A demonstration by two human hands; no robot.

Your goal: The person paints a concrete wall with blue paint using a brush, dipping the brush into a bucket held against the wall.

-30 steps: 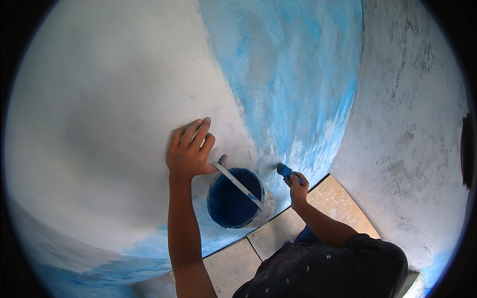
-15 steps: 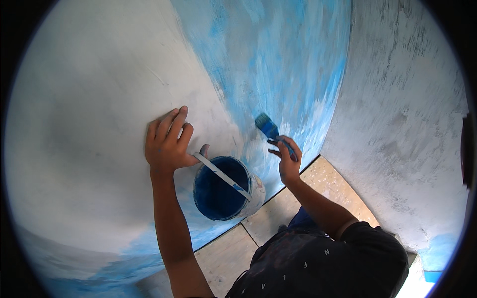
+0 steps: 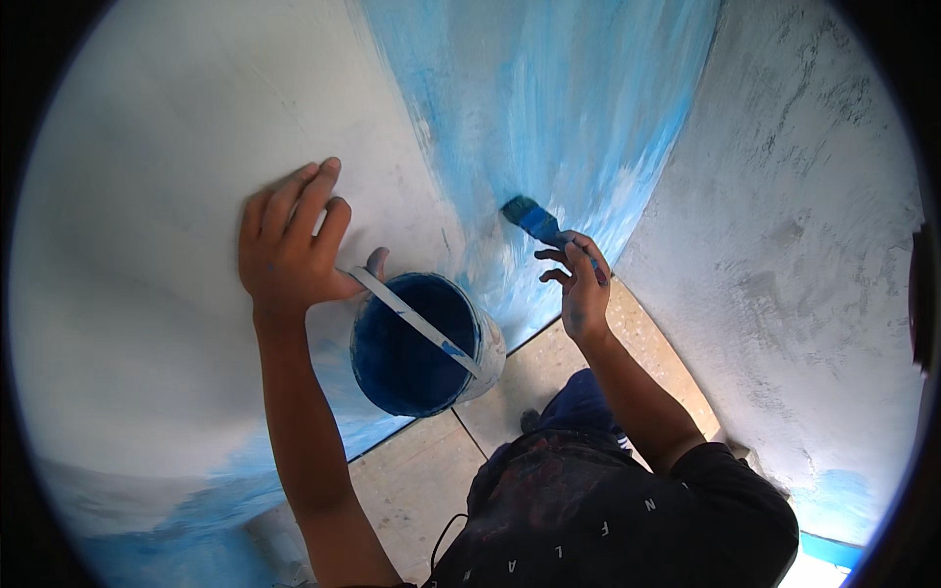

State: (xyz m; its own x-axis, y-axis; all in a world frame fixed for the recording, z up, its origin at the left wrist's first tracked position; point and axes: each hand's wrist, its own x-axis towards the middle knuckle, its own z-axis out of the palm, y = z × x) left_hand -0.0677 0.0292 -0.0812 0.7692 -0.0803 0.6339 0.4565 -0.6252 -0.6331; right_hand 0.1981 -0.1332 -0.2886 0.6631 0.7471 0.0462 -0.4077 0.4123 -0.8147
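Note:
My left hand [image 3: 289, 255] rests against the wall [image 3: 176, 225] with its fingers spread. The white strap handle [image 3: 407, 316] of a paint bucket [image 3: 492, 345] is hooked over its thumb, so the bucket hangs beside the wall. Blue paint coats the bucket's inside; how full it is I cannot tell. My right hand [image 3: 586, 294] grips a paintbrush [image 3: 537, 220] by its handle, between thumb and fingers. The dark, blue-stained bristles point up and left, over the blue-streaked part of the wall. Whether they touch it is hard to see.
A grey, roughly streaked wall [image 3: 774, 255] meets the painted one at a corner on the right. Below lie pale floor tiles [image 3: 417, 485] with dark joints. My dark shirt and a shoe [image 3: 530, 421] show at the bottom.
My left hand and the hanging bucket have shifted up and left in the picture. The right hand and brush have moved slightly up. The view itself has also shifted.

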